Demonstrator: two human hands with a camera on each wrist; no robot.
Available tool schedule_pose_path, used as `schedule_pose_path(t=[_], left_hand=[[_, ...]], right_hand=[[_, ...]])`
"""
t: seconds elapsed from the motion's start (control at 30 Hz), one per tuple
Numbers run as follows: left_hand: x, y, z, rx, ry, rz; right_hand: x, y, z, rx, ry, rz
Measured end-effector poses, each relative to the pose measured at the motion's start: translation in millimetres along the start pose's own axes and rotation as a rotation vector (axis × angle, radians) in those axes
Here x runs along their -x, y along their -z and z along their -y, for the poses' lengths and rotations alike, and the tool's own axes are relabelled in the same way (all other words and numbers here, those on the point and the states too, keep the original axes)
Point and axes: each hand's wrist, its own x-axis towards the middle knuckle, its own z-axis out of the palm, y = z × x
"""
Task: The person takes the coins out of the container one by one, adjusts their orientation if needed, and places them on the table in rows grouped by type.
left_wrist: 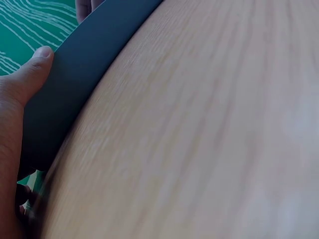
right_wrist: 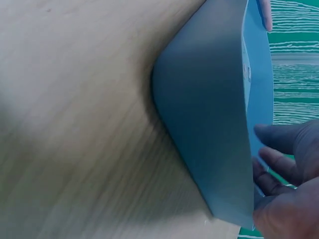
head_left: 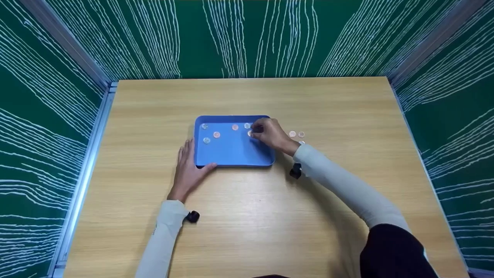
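A blue tray (head_left: 233, 156) lies on the table with several coins (head_left: 216, 134) inside, some copper-coloured and some silvery. My left hand (head_left: 190, 170) rests against its front left corner, fingers straight along the left side and thumb (left_wrist: 39, 65) on the front wall. Over the tray's right part, my right hand (head_left: 269, 133) reaches in with bent fingers. A coin (head_left: 249, 133) shows right at its fingertips, partly covered by them. In the right wrist view the thumb (right_wrist: 279, 138) and fingers stand apart with no coin visible between them.
To the right of the tray, loose coins (head_left: 292, 134) lie on the wooden table (head_left: 247, 216), one partly hidden by the right wrist. Green panels (head_left: 193, 38) with white wavy lines stand behind the table and at both sides.
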Motion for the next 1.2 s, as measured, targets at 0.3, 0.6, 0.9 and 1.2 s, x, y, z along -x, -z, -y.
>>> schedule_pose_path(t=[0.3, 0.6, 0.9, 1.2], left_hand=[[0.3, -1.3, -1.5, 0.023, 0.026, 0.005], [0.3, -1.7, -0.7, 0.022, 0.043, 0.022], [-0.4, 0.2, 1.5, 0.011, 0.011, 0.007], [-0.9, 0.2, 2.5, 0.004, 0.024, 0.024]], right_hand=[[-7.4, -3.9, 1.6, 0.132, 0.056, 0.013], [-7.5, -7.1, 2.6, 0.069, 0.068, -0.012], [-11.2, -23.5, 10.3, -0.065, -0.043, -0.024], [-24.6, -26.1, 23.2, -0.086, -0.117, 0.071]])
